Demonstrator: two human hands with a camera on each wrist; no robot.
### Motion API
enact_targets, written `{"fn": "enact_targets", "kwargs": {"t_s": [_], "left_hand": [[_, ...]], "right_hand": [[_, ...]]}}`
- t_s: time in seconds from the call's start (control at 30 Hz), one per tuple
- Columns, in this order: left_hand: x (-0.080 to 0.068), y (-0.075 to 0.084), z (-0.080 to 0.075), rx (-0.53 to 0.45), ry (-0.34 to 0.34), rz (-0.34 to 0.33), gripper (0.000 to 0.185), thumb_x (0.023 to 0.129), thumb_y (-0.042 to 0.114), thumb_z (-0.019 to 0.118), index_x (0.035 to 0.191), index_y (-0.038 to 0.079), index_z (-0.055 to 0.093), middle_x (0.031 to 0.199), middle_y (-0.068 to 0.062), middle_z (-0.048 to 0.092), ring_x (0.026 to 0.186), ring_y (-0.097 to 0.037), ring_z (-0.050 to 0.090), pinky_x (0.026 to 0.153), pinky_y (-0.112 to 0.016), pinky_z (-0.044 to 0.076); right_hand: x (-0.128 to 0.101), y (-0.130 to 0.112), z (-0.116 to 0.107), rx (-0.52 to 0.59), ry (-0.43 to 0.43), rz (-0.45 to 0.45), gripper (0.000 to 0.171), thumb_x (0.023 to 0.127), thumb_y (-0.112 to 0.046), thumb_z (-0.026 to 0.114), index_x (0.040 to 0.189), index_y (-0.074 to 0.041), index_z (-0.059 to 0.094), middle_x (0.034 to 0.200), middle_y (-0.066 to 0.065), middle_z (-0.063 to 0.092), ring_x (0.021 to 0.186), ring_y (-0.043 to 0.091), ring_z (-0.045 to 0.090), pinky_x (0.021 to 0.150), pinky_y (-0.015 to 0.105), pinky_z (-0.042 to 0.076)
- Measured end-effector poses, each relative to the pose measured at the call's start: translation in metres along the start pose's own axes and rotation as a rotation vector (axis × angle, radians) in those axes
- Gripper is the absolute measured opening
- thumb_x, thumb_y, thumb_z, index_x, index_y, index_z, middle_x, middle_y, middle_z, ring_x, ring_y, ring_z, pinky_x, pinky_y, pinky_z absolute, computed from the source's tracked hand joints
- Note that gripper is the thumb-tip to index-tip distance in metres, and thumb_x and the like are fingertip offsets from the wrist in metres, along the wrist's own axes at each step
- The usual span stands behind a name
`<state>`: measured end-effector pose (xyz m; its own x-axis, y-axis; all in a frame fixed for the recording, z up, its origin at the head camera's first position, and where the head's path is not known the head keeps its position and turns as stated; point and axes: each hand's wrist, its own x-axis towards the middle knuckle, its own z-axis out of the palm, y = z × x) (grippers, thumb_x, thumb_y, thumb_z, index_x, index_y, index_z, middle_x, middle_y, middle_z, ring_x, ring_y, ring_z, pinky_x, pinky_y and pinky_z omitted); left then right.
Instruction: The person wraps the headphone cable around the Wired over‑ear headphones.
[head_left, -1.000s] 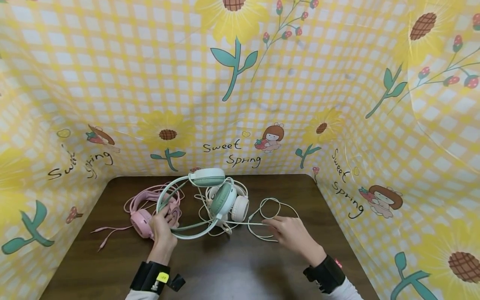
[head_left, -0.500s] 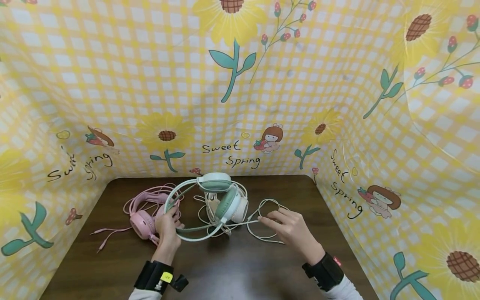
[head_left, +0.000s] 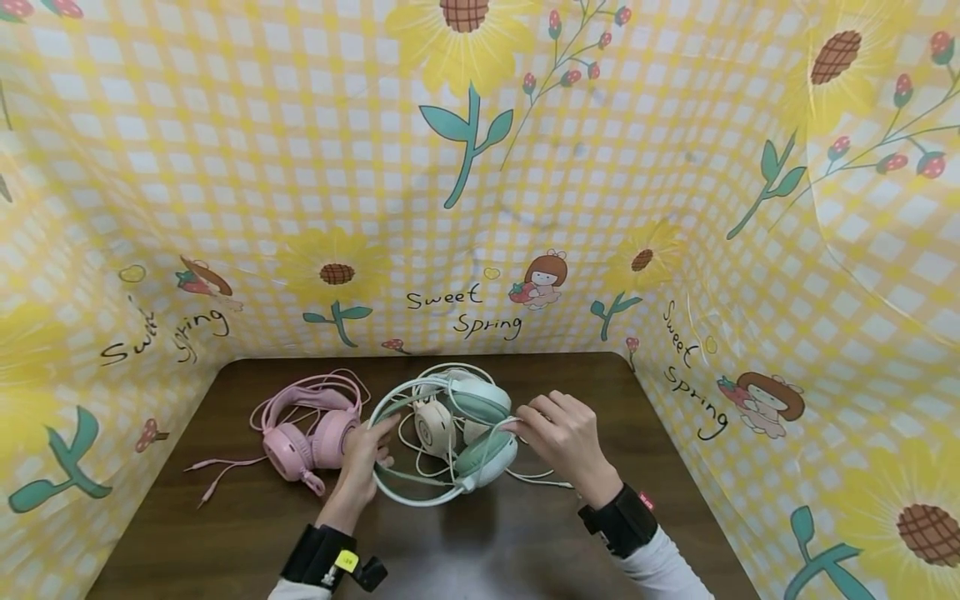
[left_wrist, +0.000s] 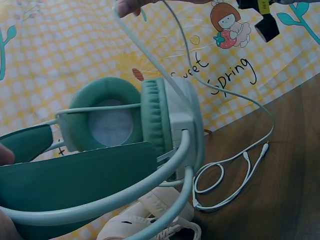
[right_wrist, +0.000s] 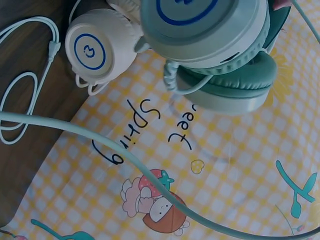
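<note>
My left hand (head_left: 363, 458) grips the headband of the green-and-white headphones (head_left: 483, 406), lifted above the table. The ear cups point right, with green cushions showing in the left wrist view. My right hand (head_left: 562, 433) pinches the pale cable (left_wrist: 145, 50) beside the ear cups. Part of that cable runs across the right wrist view and loops down to the table, where its plugs (left_wrist: 264, 149) lie. Directly behind the green pair are cream-white headphones (head_left: 433, 429), partly hidden by it.
Pink headphones (head_left: 288, 450) lie to the left on the dark wooden table (head_left: 420, 558), close to my left hand, with two pink plugs (head_left: 206, 492) trailing left. Checked yellow cloth (head_left: 480, 225) with printed flowers walls in the back and sides.
My left hand has carried the green headphones rightward and slightly nearer. My right hand has brought the cable up to the ear cups. The pink headphones stay in place.
</note>
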<state>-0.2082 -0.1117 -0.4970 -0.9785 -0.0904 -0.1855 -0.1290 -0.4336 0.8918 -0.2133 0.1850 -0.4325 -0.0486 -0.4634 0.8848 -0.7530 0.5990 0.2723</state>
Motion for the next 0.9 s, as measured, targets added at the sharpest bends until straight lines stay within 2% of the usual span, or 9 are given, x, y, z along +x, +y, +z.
{"fn": "enact_targets", "kwargs": {"t_s": [0.2,0.37,0.5,0.57,0.63,0.77,0.9], "left_hand": [[-0.003,-0.004,0.001,0.070,-0.050,-0.020,0.020,0.092,0.009,0.060,0.078,0.011,0.046,0.063,0.003,0.031,0.048,-0.008,0.024,0.045,-0.019,0.030],[-0.004,-0.005,0.001,0.129,-0.076,-0.002,0.022,0.089,0.009,0.061,0.078,0.010,0.042,0.066,0.001,0.030,0.050,-0.009,0.025,0.045,-0.020,0.029],[-0.004,-0.006,0.003,0.167,-0.095,0.000,0.021,0.089,0.009,0.062,0.081,0.008,0.043,0.067,0.001,0.031,0.050,-0.010,0.025,0.045,-0.020,0.030],[-0.005,-0.006,0.004,0.192,-0.110,0.001,0.019,0.088,0.009,0.064,0.083,0.007,0.045,0.065,0.002,0.031,0.050,-0.009,0.025,0.045,-0.020,0.029],[-0.005,-0.007,0.005,0.228,-0.142,0.010,0.015,0.089,0.009,0.064,0.088,0.004,0.050,0.063,0.002,0.029,0.049,-0.010,0.025,0.045,-0.020,0.029],[-0.006,-0.009,0.008,0.315,-0.186,0.042,0.015,0.090,0.010,0.066,0.096,-0.001,0.058,0.061,0.002,0.030,0.047,-0.010,0.026,0.046,-0.021,0.030],[-0.006,-0.010,0.009,0.338,-0.237,0.063,0.019,0.088,0.011,0.067,0.101,-0.001,0.060,0.060,0.003,0.031,0.045,-0.008,0.025,0.044,-0.021,0.029]], "right_hand": [[-0.002,-0.002,0.005,0.031,-0.060,0.027,0.024,0.090,-0.033,0.073,0.083,-0.010,0.072,0.076,0.000,0.062,0.062,0.017,0.050,0.055,0.027,0.041],[-0.004,-0.002,0.008,0.050,-0.195,0.065,0.011,0.099,-0.013,0.062,0.100,-0.009,0.073,0.092,0.003,0.064,0.072,0.021,0.048,0.066,0.033,0.039],[-0.004,-0.002,0.011,0.074,-0.217,0.076,0.015,0.091,-0.003,0.069,0.103,-0.008,0.074,0.094,0.004,0.064,0.072,0.020,0.049,0.066,0.032,0.041],[-0.003,-0.002,0.012,0.083,-0.200,0.087,0.016,0.083,-0.007,0.079,0.099,-0.009,0.075,0.089,0.003,0.064,0.069,0.019,0.050,0.063,0.030,0.041],[-0.003,-0.002,0.014,0.082,-0.182,0.102,0.018,0.079,-0.017,0.084,0.092,-0.010,0.075,0.082,0.001,0.063,0.066,0.018,0.050,0.059,0.028,0.041],[-0.005,-0.001,0.018,0.060,-0.174,0.117,0.027,0.075,-0.033,0.086,0.081,-0.011,0.072,0.071,-0.002,0.060,0.061,0.015,0.049,0.054,0.026,0.039],[-0.008,-0.001,0.022,0.057,-0.213,0.153,0.030,0.073,-0.037,0.086,0.080,-0.012,0.071,0.070,-0.003,0.059,0.061,0.014,0.047,0.054,0.026,0.039]]}}
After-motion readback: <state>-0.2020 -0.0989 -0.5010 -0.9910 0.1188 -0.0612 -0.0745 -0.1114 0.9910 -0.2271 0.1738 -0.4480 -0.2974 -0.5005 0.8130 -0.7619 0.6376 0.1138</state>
